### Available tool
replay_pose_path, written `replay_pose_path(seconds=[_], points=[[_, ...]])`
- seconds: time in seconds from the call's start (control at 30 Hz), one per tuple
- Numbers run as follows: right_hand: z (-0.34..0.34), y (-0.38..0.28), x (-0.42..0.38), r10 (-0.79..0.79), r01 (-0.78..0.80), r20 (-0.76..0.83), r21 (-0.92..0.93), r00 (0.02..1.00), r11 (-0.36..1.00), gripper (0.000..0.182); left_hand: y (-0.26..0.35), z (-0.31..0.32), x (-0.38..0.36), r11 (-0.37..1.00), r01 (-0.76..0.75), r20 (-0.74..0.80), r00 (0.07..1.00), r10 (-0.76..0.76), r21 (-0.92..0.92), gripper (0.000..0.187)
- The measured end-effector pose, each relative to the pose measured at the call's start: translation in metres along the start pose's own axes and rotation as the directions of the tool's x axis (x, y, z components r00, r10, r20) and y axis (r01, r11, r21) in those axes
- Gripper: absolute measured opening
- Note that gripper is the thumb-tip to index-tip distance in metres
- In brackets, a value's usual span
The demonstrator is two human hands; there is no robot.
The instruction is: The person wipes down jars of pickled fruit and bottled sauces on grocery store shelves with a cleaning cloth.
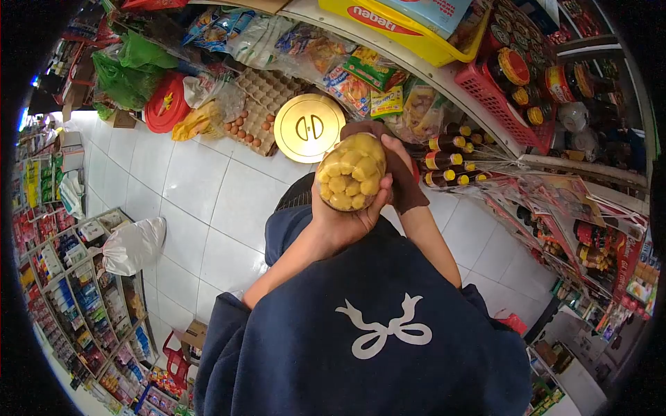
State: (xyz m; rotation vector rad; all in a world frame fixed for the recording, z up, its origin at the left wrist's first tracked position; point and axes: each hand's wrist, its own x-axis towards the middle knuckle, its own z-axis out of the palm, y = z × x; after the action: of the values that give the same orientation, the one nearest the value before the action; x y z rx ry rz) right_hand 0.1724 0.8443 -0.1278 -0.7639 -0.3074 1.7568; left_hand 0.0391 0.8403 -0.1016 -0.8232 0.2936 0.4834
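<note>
A clear jar packed with round yellow pieces is held up in front of my chest, one end facing me. My left hand is wrapped around its near side, fingers closed against it. On the jar's right side, my right hand grips a brown cloth and presses it to the jar. The cloth covers part of that hand and drapes over the far edge of the jar. Just beyond the jar, a round gold lid with a split handle shows.
Egg trays with some eggs and a red lid lie on the tiled floor. Dark bottles with yellow caps stand at right, below a shelf with a red basket. A white bag sits by the left rack.
</note>
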Motion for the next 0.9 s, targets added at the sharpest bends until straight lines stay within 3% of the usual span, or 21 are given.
replay_pose_path(seconds=[0.03, 0.13, 0.33, 0.43, 0.53, 0.63, 0.83, 0.9], points=[[0.005, -0.005, -0.001, 0.022, -0.022, -0.043, -0.004, 0.999, 1.0, 0.042, 0.0, 0.0, 0.0, 0.997, 0.052, 0.024, 0.998, -0.051, -0.05, 0.057], [0.006, -0.013, 0.005, 0.002, 0.0, 0.053, -0.046, 0.999, 0.999, 0.041, -0.004, 0.005, -0.003, 0.984, 0.153, 0.096, 0.985, -0.144, -0.092, 0.057], [0.018, -0.022, -0.001, 0.049, -0.05, -0.012, -0.11, 0.999, 0.993, 0.041, -0.005, 0.009, -0.005, 0.961, 0.225, 0.128, 0.97, -0.206, -0.163, 0.061], [0.013, -0.027, -0.001, 0.056, -0.052, 0.02, -0.172, 0.998, 0.984, 0.043, -0.001, 0.004, -0.003, 0.926, 0.351, 0.21, 0.924, -0.318, -0.142, 0.064], [0.023, -0.046, -0.012, 0.076, -0.061, 0.057, -0.229, 0.995, 0.972, 0.046, 0.005, 0.003, -0.005, 0.925, 0.378, 0.206, 0.902, -0.379, 0.049, 0.067], [0.037, -0.06, -0.018, 0.145, -0.129, 0.066, -0.2, 0.987, 0.971, 0.048, 0.014, 0.006, -0.003, 0.919, 0.305, 0.201, 0.912, -0.357, 0.249, 0.069], [0.047, -0.066, -0.016, 0.124, -0.097, 0.087, -0.259, 0.989, 0.961, 0.048, 0.017, 0.014, -0.003, 0.831, 0.031, 0.311, 0.919, -0.243, 0.556, 0.065], [0.052, -0.069, -0.017, 0.126, -0.097, 0.085, -0.283, 0.988, 0.954, 0.048, 0.021, 0.017, -0.01, 0.772, 0.002, 0.24, 0.95, -0.2, 0.636, 0.063]])
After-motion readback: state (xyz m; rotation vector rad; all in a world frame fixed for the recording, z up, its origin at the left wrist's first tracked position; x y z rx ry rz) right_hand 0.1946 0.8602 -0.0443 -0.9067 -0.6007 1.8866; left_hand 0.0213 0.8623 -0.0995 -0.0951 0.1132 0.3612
